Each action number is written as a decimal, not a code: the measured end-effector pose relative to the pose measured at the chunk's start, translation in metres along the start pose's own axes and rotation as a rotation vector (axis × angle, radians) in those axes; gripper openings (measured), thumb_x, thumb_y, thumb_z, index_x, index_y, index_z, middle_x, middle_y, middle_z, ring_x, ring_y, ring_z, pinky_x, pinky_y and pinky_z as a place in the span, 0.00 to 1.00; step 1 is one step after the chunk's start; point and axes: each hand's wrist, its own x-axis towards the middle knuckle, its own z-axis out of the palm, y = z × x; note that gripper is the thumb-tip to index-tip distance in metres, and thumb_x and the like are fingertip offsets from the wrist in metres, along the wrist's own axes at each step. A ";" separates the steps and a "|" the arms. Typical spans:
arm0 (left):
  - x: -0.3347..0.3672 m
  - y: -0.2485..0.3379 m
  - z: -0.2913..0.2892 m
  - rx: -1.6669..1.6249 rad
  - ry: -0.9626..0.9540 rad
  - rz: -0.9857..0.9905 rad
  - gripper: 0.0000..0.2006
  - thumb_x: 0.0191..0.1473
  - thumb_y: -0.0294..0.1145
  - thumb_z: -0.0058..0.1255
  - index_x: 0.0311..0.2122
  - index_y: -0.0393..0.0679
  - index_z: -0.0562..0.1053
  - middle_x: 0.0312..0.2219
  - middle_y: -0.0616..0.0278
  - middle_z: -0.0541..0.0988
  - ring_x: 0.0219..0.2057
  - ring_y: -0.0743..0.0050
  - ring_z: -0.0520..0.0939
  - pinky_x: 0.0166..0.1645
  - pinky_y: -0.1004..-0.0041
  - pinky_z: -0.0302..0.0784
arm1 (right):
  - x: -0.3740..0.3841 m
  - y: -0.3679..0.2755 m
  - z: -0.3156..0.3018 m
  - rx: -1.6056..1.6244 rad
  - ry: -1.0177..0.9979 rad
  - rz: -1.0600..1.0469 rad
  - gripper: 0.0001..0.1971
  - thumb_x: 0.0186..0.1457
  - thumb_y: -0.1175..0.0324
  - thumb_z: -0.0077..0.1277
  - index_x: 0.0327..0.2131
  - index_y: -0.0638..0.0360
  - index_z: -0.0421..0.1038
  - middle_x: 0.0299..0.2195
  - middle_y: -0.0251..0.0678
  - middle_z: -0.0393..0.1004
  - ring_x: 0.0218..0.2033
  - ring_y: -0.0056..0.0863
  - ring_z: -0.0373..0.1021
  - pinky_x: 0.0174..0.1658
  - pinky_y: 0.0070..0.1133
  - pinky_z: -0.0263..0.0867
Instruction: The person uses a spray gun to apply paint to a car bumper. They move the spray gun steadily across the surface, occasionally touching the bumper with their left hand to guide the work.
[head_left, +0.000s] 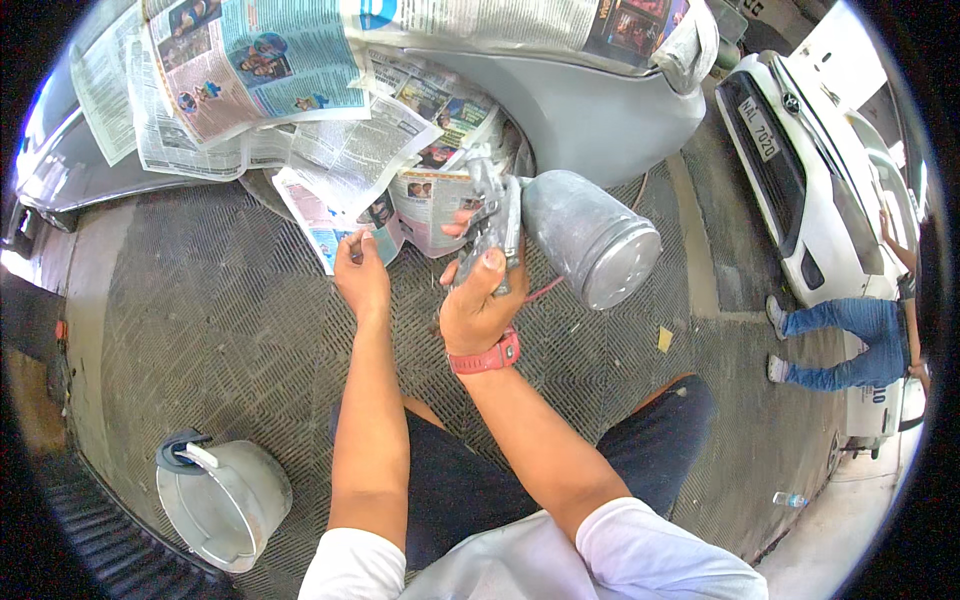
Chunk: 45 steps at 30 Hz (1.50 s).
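My right hand (482,305), with a red watch on its wrist, is wrapped round the handle of a metal spray gun (492,215). The gun's large grey paint cup (590,238) is tipped to the right, its round end toward me. To the left, the fingers of my left hand (362,272) are bent and pinched at the lower edge of a newspaper sheet (318,225). More newspaper (270,70) covers the vehicle and its wheel area ahead. Beside the paper, a smooth grey body panel (590,105) curves to the right.
A grey bucket (265,490) stands on the ridged floor (210,330) at lower left. A thin red hose (545,290) shows behind the gun. At right are a white car (830,190), a person in jeans (850,340) and a plastic bottle (790,499).
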 end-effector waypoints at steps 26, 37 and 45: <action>-0.003 0.025 0.024 0.045 -0.181 0.131 0.12 0.67 0.37 0.61 0.47 0.41 0.85 0.44 0.53 0.88 0.45 0.62 0.87 0.56 0.62 0.79 | 0.067 -0.101 -0.082 0.033 -0.217 0.145 0.24 0.80 0.55 0.42 0.61 0.68 0.72 0.41 0.38 0.84 0.37 0.20 0.80 0.25 0.15 0.70; -0.035 0.039 0.018 0.628 -0.858 0.128 0.20 0.61 0.50 0.60 0.45 0.43 0.85 0.47 0.45 0.88 0.48 0.44 0.89 0.56 0.55 0.82 | 0.085 -0.101 -0.030 -0.136 -0.374 -0.029 0.29 0.73 0.57 0.51 0.64 0.75 0.71 0.52 0.69 0.79 0.55 0.64 0.78 0.60 0.42 0.72; -0.047 0.005 0.041 0.759 -1.295 0.287 0.23 0.63 0.53 0.58 0.54 0.48 0.82 0.53 0.48 0.86 0.57 0.43 0.84 0.62 0.53 0.78 | 0.103 -0.104 -0.044 -0.163 -0.260 0.049 0.23 0.79 0.54 0.46 0.55 0.67 0.78 0.34 0.35 0.84 0.30 0.18 0.79 0.26 0.18 0.71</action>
